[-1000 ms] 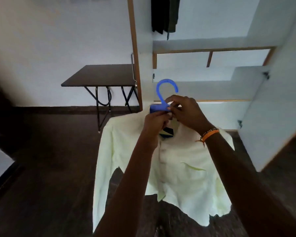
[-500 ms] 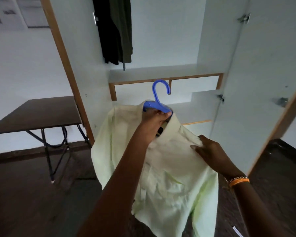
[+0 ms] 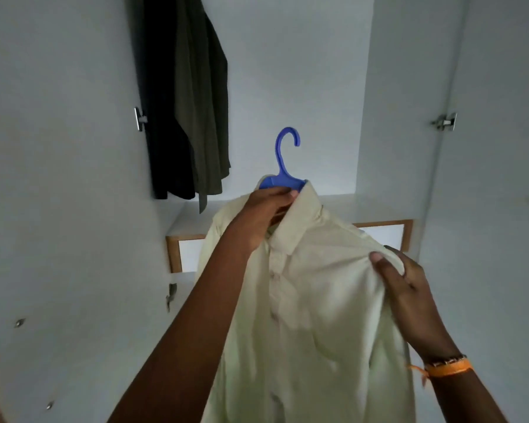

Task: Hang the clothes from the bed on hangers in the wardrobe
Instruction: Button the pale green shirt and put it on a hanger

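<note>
My left hand (image 3: 264,213) grips the blue plastic hanger (image 3: 283,174) at its neck, fingers (image 3: 283,193) curled round it right at the collar of the pale yellow button-up shirt (image 3: 306,300). Shirt hangs on the hanger, draped down below my left hand, button placket running down the middle. Hanger hook sticks up above my fingers, free, not on any rail that I can see. My right hand (image 3: 409,294) pinches the shirt's shoulder fabric, thumb on the front, other fingers tucked behind the cloth. Orange wristband (image 3: 448,367) on my right wrist. Shirt is held up inside the open white wardrobe (image 3: 287,71), in front of its back wall. Up and left of my left hand, a dark olive garment (image 3: 200,96) and a black garment (image 3: 162,117) hang side by side, touching. Behind the shirt, a white shelf (image 3: 373,206) with wood-edged compartments under it. Metal door hinge (image 3: 445,121) above my right hand.
</note>
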A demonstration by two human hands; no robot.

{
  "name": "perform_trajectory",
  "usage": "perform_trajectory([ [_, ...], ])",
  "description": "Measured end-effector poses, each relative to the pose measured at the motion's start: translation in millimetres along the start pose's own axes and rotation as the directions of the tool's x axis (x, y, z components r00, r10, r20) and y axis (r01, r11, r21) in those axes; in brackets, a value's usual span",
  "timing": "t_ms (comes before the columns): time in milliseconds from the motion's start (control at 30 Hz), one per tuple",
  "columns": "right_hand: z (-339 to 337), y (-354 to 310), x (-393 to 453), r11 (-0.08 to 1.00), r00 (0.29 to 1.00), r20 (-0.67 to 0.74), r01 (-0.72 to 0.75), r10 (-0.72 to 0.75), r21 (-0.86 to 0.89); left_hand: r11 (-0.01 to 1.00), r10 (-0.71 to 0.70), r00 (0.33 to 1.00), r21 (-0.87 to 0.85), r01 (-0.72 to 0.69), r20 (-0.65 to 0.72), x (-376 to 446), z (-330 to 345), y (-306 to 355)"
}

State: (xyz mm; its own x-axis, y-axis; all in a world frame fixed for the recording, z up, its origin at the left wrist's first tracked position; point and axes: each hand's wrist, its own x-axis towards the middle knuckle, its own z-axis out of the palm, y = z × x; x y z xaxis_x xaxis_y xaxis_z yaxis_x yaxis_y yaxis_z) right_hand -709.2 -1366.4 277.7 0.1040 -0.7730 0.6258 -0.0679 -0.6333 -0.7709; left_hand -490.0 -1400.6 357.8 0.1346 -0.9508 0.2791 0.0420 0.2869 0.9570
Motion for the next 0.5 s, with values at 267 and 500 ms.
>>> perform_trajectory([
  [267, 7, 7, 203, 0.953, 0.956, 0.003, 0.292, -0.293, -0.082, 0.964, 0.267, 0.901, 0.111, -0.243, -0.341, 135, -27, 12],
  [500, 44, 1, 372, 0.894, 0.863, -0.240, 0.445, -0.444, -0.052, 0.915, 0.371, 0.892, 0.266, -0.303, -0.258, 245, -80, 42],
])
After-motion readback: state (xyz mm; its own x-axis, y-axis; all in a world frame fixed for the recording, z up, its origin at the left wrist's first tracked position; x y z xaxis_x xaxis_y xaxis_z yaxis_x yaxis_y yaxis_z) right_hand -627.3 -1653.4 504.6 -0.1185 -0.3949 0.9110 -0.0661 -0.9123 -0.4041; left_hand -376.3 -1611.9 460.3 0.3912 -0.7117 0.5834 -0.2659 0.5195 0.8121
